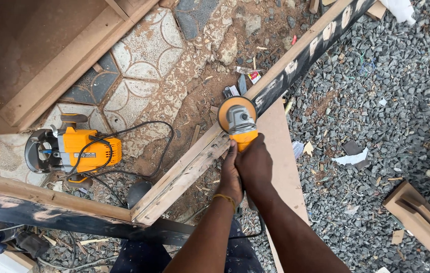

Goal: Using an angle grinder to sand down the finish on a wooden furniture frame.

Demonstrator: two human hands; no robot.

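An orange angle grinder with a round sanding disc rests on a long wooden beam whose side is painted black. Both hands grip the grinder's body from behind. My left hand, with a thin band at the wrist, holds the left side. My right hand wraps over the top and right. A flat brown board lies under the beam to the right.
A second orange power tool with a black cord sits on patterned paving at the left. Another black-painted beam crosses the lower left. Grey gravel with wood offcuts and paper scraps fills the right. A wooden frame lies top left.
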